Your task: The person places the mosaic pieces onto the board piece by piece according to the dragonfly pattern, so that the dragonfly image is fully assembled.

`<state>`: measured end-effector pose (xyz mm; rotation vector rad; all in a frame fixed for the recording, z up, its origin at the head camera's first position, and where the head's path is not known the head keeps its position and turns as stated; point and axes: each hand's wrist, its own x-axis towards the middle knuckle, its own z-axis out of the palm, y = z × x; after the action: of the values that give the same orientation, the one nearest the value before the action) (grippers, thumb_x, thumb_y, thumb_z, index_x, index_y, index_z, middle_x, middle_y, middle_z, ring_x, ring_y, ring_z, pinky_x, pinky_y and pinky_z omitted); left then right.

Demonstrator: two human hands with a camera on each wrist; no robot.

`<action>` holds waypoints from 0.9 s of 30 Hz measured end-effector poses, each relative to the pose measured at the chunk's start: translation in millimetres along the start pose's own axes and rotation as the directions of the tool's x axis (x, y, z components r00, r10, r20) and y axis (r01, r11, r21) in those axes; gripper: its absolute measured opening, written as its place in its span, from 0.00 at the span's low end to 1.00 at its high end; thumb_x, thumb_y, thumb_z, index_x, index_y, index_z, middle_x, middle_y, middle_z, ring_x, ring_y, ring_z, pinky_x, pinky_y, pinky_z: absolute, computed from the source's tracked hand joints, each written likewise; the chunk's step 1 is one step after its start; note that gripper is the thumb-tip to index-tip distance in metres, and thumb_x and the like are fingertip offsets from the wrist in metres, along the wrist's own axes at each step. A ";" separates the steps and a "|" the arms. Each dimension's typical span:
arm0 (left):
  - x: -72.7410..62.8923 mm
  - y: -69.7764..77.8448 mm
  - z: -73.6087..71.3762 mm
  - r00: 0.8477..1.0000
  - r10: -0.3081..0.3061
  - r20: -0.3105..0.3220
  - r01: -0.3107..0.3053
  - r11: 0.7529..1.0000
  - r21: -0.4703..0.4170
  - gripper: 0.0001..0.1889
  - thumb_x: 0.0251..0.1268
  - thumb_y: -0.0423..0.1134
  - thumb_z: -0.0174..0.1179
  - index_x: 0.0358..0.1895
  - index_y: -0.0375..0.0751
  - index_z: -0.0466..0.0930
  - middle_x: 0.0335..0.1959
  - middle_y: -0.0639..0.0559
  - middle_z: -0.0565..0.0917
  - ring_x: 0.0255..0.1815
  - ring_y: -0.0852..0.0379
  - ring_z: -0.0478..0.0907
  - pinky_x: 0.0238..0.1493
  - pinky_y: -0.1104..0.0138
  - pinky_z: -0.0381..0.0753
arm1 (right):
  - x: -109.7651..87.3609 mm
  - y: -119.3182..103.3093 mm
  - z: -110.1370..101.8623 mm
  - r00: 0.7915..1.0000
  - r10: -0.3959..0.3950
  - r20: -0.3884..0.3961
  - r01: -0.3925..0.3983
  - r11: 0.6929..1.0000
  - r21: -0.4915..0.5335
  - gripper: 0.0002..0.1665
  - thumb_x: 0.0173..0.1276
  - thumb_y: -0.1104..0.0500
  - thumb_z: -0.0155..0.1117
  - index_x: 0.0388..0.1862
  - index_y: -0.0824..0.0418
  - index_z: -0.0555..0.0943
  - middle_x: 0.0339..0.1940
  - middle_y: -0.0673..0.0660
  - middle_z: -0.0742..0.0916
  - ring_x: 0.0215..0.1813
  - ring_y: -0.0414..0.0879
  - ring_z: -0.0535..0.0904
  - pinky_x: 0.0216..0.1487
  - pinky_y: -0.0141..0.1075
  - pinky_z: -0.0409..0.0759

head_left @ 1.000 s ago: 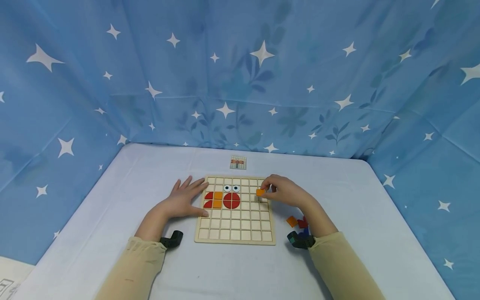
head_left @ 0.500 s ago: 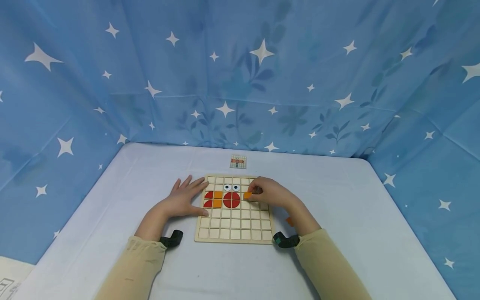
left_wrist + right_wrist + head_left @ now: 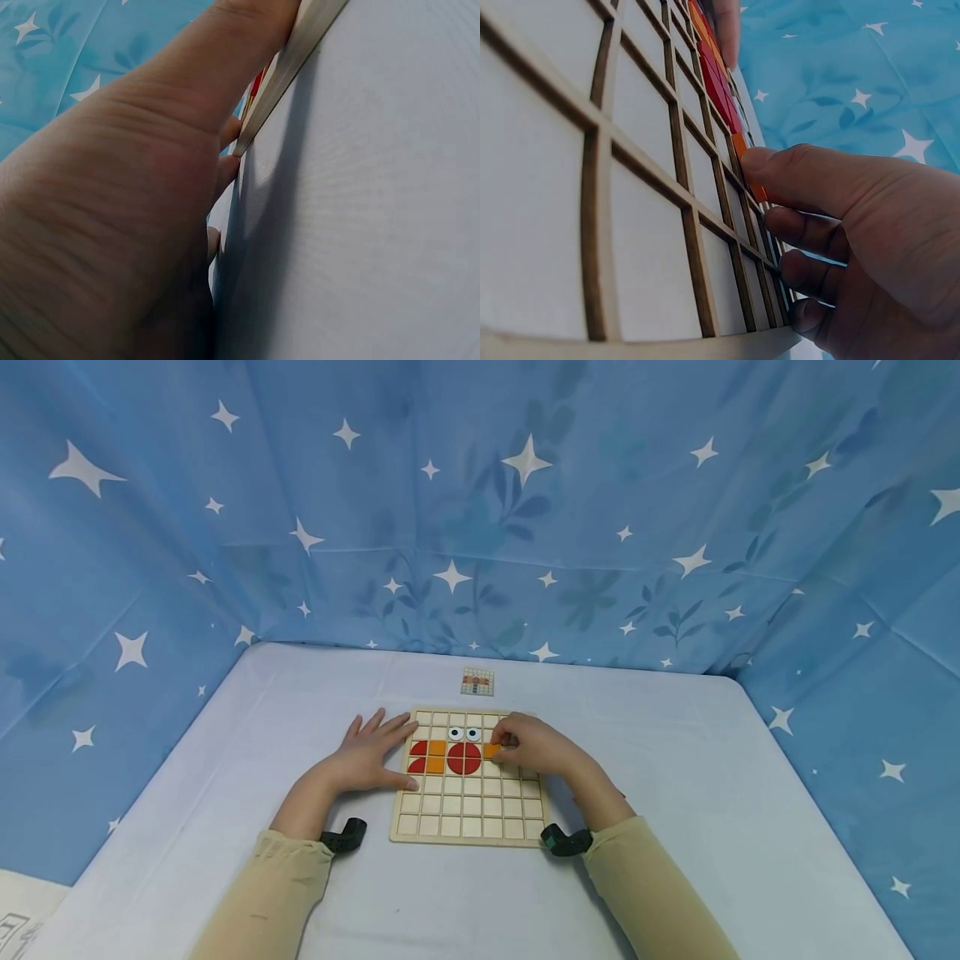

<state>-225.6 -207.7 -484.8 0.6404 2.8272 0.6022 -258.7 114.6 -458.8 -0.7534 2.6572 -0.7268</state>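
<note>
A wooden grid board point(image 3: 471, 806) lies on the table. My left hand point(image 3: 363, 760) rests at its left edge with fingers spread, the thumb and a fingertip over the frame. With thumb and index finger, my right hand point(image 3: 534, 746) pinches an orange square tile point(image 3: 491, 751) at a cell just right of a red circle point(image 3: 463, 758) made of quarter pieces. In the right wrist view the thumb covers part of that orange tile point(image 3: 739, 142). Two round eye pieces point(image 3: 464, 734) sit above the circle. Orange squares point(image 3: 436, 757) and red curved pieces point(image 3: 417, 757) fill cells at the left.
A small picture card point(image 3: 477, 682) lies beyond the board's far edge. The right forearm hides most of the loose pieces on the table to the right. A blue star-patterned curtain point(image 3: 450, 527) surrounds the white table point(image 3: 465, 902).
My right hand has moved left across the board with the orange tile, from the right-hand columns to beside the red circle. The forearm now covers the loose pieces. My left hand has stayed still.
</note>
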 end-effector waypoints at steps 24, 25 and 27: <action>0.6 0.1 -0.2 1.000 -0.001 0.006 0.001 1.000 0.002 0.56 0.46 0.73 0.67 0.79 0.55 0.56 0.81 0.51 0.53 0.82 0.35 0.38 0.76 0.36 0.32 | 0.1 -8.0 -0.2 0.999 0.036 -0.001 -0.036 0.999 0.024 0.10 0.66 0.57 0.70 0.44 0.55 0.81 0.43 0.50 0.82 0.43 0.44 0.74 0.49 0.40 0.75; 0.5 0.2 -0.2 1.000 -0.001 0.005 0.001 1.000 0.002 0.56 0.46 0.73 0.67 0.79 0.55 0.56 0.81 0.51 0.53 0.82 0.35 0.38 0.76 0.36 0.32 | 0.0 -8.7 -0.1 0.999 0.040 -0.001 -0.040 0.999 0.025 0.10 0.66 0.57 0.70 0.44 0.55 0.81 0.43 0.50 0.82 0.43 0.44 0.74 0.49 0.40 0.75; -0.1 0.5 -0.1 1.000 0.000 0.002 0.000 1.000 0.000 0.56 0.46 0.72 0.67 0.78 0.54 0.56 0.81 0.50 0.53 0.82 0.35 0.38 0.76 0.36 0.32 | -0.3 -10.0 0.0 0.999 0.040 0.000 -0.040 0.999 0.031 0.10 0.66 0.58 0.70 0.44 0.56 0.81 0.43 0.51 0.82 0.43 0.45 0.74 0.49 0.40 0.76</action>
<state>-225.4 -207.4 -484.4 0.6404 2.8251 0.6014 -254.3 107.4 -453.3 -0.6897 2.6473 -0.7551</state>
